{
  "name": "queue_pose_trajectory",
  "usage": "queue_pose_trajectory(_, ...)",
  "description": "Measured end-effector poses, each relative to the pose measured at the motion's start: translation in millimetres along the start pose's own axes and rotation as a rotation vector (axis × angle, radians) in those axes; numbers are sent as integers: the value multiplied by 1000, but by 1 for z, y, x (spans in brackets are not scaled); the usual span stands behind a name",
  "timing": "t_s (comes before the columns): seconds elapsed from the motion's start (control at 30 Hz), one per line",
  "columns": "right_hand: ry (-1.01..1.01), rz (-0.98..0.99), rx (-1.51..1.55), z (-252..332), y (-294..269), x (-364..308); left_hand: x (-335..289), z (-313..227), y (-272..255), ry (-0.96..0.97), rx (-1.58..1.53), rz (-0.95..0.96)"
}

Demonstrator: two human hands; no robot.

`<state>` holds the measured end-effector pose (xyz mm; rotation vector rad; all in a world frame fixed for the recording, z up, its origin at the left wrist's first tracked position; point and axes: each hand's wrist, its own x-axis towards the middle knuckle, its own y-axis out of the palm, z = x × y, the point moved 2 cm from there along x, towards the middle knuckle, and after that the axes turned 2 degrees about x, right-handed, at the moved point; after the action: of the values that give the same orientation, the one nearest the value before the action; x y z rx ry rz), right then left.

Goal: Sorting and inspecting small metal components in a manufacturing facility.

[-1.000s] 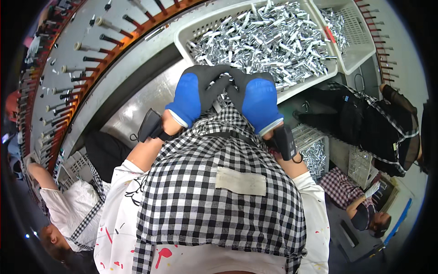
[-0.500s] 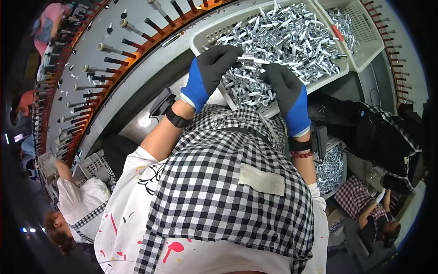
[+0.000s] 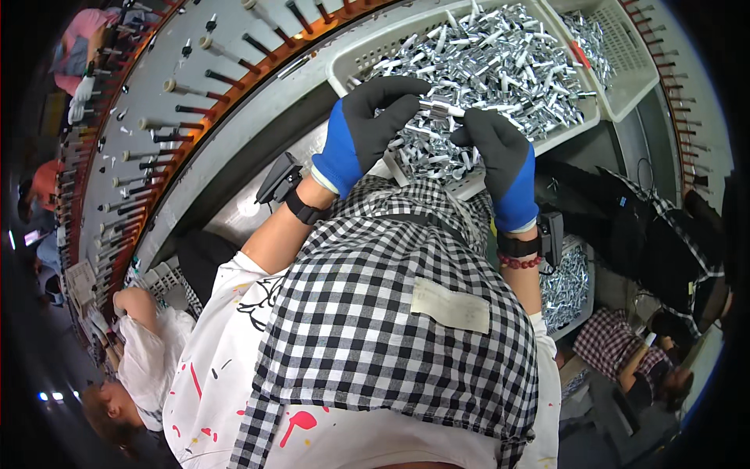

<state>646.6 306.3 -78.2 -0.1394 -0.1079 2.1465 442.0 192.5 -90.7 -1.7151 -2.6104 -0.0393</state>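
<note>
A small silver-and-white tube (image 3: pixel 442 108) lies lengthwise between my gloved hands, above the near part of the crate. My left hand (image 3: pixel 369 129), in a black and blue glove, is closed in a pinch on its silver end. The fingers of my right hand (image 3: pixel 498 152), gloved alike, are pinched at its white end. The right fingertips hide exactly how they meet the tube. Below both hands, a heap of similar silver and white tubes (image 3: pixel 508 70) fills a pale plastic crate (image 3: pixel 350 64).
To the left curves a conveyor (image 3: pixel 187 109) with rows of upright pegs, some tipped with pale pieces. A second crate (image 3: pixel 631 74) adjoins mine at the right; another bin (image 3: pixel 564 293) of tubes stands by my right forearm. Co-workers sit at lower left (image 3: pixel 156 344) and right (image 3: pixel 613 344).
Both hands have shifted slightly to the right, with the tube still between them. The conveyor's pegs have moved along. At lower left, the co-worker's arm has changed position.
</note>
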Motion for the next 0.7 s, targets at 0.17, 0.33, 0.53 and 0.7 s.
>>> queue_pose_trajectory(0.17, 173, -17, -22, -7, -22, -24, 10, 35, -2, 190, 208, -53)
queue_pose_trajectory(0.33, 130, -381, -277, -114, -188, -144, 19, 48, -11, 381, 654, 44)
queue_pose_trajectory(0.53, 540, -872, -792, -106, -412, -291, 23, 64, -17, 436, 769, 149)
queue_pose_trajectory(0.7, 57, -657, -899, -88, -329, -201, 25, 65, -21, 421, 786, 148)
